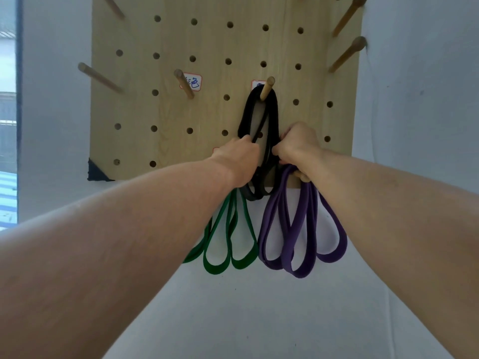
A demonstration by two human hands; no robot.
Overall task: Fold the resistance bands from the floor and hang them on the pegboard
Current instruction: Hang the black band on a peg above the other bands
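**Operator:** I'm looking up at the pegboard (pixel 212 42) through the head camera. The black band (pixel 273 117) is hanging folded over the middle peg (pixel 267 88), and both hands are working on it just below.

**Colleague:** What is each hand gripping?

**Operator:** The left hand (pixel 239 158) is pinching a thin black strand that is running up towards the peg. The green band (pixel 228 244) is dangling in loops under that wrist; I'm guessing it is caught in the same fist, though the attachment is hidden. The right hand (pixel 298 149) is curled tight against the black band's right side, and its lower fingers are hooked through the purple band (pixel 298 234), which is hanging in several loops below.

**Colleague:** How are you expecting these to handle?

**Operator:** I'm judging them light, soft and stretchy. They are drooping into limp teardrop loops, so nothing is holding its own shape. The flat rubber is probably grippy against skin but springy, so a fold could be slipping open once tension is released.

**Colleague:** Where would you be taking hold, then?

**Operator:** At the top of the bunch, with all the layers gathered together, as the right hand is doing with the purple one. The empty peg (pixel 184 84) to the left, by a handwritten label (pixel 193 82), is looking like a candidate.
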